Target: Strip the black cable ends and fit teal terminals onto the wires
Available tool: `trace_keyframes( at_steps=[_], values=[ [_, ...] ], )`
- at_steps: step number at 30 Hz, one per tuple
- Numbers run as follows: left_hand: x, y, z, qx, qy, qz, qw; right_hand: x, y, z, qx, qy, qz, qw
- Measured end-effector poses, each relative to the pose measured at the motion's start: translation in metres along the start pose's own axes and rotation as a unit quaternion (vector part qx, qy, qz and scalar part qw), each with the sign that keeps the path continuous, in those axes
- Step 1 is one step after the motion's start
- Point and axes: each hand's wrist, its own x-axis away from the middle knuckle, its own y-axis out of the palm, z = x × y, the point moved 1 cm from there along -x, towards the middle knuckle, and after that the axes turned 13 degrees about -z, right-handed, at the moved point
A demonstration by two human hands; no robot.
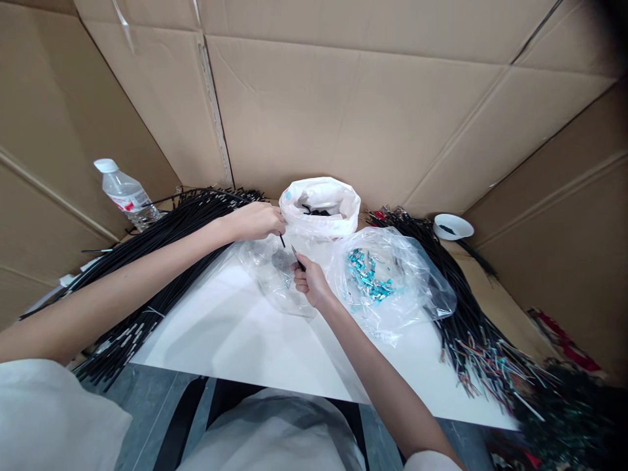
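Observation:
My left hand (256, 221) reaches across the black cables, its fingers pinched on a thin black cable (282, 241) whose short end points down. Just below and to the right, my right hand (311, 282) is closed around a small pointed tool (298, 259) with a dark grip and a thin metal tip. That tip is close to the cable end, with a small gap between them. Under both hands lies a clear plastic bag (267, 275) with small greyish contents. Beside my right hand, another clear bag (417, 288) holds blue-and-silver small parts (367, 273).
Black cables (196, 222) are heaped at the left, near a plastic bottle (128, 195). A white bag (321, 226) with black bits stands at the back. More cables (456, 294) with bared coloured wires lie right, beside a white bowl (454, 229). Cardboard walls (343, 104) enclose the white tabletop (235, 340).

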Motion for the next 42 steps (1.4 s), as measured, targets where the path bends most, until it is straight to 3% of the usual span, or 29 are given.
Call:
trace_keyframes(
  at_steps=[12, 18, 28, 36, 42],
  values=[
    [0.011, -0.017, 0.008, 0.037, -0.014, 0.001, 0.999, 0.002, -0.001, -0.001, 0.042, -0.007, -0.037, 0.998],
    [0.007, -0.018, 0.014, 0.033, 0.025, 0.005, 0.999, -0.008, 0.006, -0.003, 0.01, 0.017, -0.059, 0.998],
    [0.005, -0.016, 0.01, 0.014, 0.025, 0.008, 1.0, -0.009, 0.008, -0.008, -0.056, 0.059, -0.07, 0.994],
    [0.008, -0.012, 0.006, 0.027, 0.002, 0.01, 1.0, -0.001, 0.003, -0.008, -0.061, 0.02, -0.025, 0.998],
    [0.016, -0.017, 0.005, 0.052, -0.014, 0.046, 0.997, 0.012, 0.006, -0.002, -0.06, -0.043, 0.008, 0.997]
  ],
)
